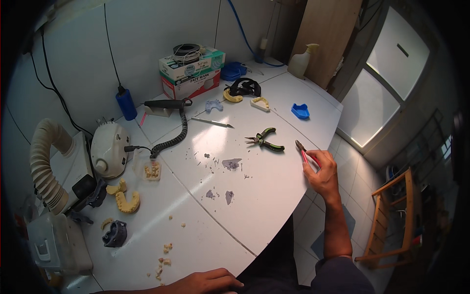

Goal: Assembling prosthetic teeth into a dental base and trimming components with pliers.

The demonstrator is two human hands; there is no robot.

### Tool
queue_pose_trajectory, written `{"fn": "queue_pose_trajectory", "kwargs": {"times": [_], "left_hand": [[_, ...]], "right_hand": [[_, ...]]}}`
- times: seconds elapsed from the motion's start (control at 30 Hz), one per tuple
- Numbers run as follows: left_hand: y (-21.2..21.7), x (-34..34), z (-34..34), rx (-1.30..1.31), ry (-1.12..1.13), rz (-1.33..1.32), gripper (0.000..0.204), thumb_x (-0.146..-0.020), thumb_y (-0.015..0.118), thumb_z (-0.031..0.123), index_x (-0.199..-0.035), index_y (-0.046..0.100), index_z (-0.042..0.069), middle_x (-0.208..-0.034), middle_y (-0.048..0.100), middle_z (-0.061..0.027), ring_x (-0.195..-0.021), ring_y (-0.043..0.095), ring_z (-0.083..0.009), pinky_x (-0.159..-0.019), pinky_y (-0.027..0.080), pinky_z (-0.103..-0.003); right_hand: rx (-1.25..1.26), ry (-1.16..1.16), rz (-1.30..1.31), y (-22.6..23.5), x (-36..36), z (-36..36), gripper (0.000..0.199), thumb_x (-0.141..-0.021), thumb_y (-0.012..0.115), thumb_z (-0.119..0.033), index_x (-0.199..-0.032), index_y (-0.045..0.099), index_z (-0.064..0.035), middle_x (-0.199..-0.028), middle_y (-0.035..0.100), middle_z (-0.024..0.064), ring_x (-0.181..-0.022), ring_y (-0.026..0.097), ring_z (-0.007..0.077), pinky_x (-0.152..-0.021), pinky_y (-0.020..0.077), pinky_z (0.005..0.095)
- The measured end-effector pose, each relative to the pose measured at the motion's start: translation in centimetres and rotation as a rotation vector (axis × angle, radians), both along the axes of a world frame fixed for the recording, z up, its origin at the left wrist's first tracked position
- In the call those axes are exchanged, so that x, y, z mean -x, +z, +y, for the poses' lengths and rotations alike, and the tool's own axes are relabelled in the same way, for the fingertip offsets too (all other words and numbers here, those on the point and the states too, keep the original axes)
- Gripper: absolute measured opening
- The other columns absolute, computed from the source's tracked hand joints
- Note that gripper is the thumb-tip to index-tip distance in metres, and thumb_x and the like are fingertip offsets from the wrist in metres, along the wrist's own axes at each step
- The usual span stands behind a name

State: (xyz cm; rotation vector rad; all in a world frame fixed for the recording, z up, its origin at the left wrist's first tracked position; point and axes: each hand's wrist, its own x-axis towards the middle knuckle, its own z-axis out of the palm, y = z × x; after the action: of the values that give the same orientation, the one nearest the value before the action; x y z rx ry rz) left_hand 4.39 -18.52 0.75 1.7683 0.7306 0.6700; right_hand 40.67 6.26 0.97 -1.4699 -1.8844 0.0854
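My right hand is clamped on the red-handled pliers at the table's three-o'clock edge, tips pointing to eleven o'clock; the green-handled pliers lie near, at ten o'clock of it; my left hand rests flat and empty, fingers loosely spread, on the six-o'clock edge, well apart.

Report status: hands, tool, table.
Right hand grips red-handled pliers at the table edge. Left hand rests flat on the near edge, empty. Green-handled pliers lie close by, untouched; nothing between.
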Motion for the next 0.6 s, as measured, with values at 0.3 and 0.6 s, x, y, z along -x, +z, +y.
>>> {"fn": "queue_pose_trajectory", "kwargs": {"times": [0.3, 0.6], "left_hand": [[0.0, 0.0, 0.2, -0.009, 0.008, -0.017, 0.019, -0.103, 0.071, 0.008, -0.120, 0.070, -0.001, -0.106, 0.069, -0.0163, -0.091, 0.071, -0.0278, -0.080, 0.058, -0.037], [-0.7, 0.2, 0.2, -0.020, -0.007, -0.019, 0.018, -0.104, 0.071, 0.010, -0.119, 0.070, -0.001, -0.107, 0.069, -0.0170, -0.091, 0.071, -0.0289, -0.080, 0.058, -0.038]], "right_hand": [[0.010, 0.007, -0.118, -0.9, -0.5, 8.3, 0.031, -0.089, 0.076, -0.023, -0.114, 0.077, -0.0052, -0.115, 0.072, 0.0183, -0.120, 0.061, 0.0364, -0.107, 0.0494, 0.0464], [0.003, -0.108, -0.254, 1.6, -2.7, 16.2, 0.026, -0.095, 0.076, -0.015, -0.120, 0.080, -0.0116, -0.136, 0.069, 0.0148, -0.132, 0.061, 0.0346, -0.111, 0.0494, 0.0466]]}}
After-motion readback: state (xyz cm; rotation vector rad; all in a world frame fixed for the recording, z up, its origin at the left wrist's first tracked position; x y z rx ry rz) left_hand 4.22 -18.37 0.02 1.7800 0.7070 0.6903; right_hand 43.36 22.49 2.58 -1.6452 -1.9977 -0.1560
